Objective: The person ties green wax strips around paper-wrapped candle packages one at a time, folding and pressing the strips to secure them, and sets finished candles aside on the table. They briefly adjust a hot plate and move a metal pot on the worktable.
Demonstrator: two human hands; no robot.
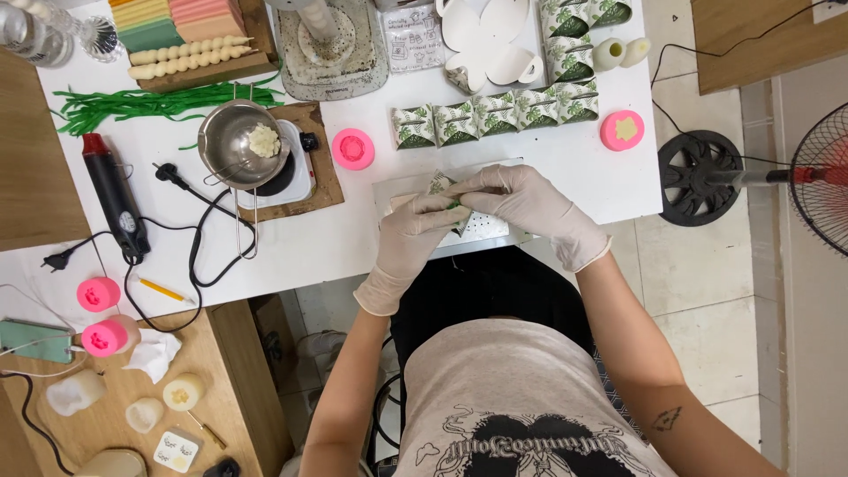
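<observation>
The small leaf-printed box (444,187) is held between both gloved hands, just above the metal tray (484,228) that lies at the near edge of the white table (291,247). The left hand (413,240) comes from below and closes its fingers on the lower left part of the box, while the right hand (523,203) lies over it from the right side, the fingers bent down on the top. Most of the box is covered, so I cannot tell which way its long axis runs; only one corner shows at the upper left, between the two hands. Both hands are equally near to it. Farther back, toward the far right corner, a row of finished boxes (495,117) of the same print stands, well apart from the hands.
</observation>
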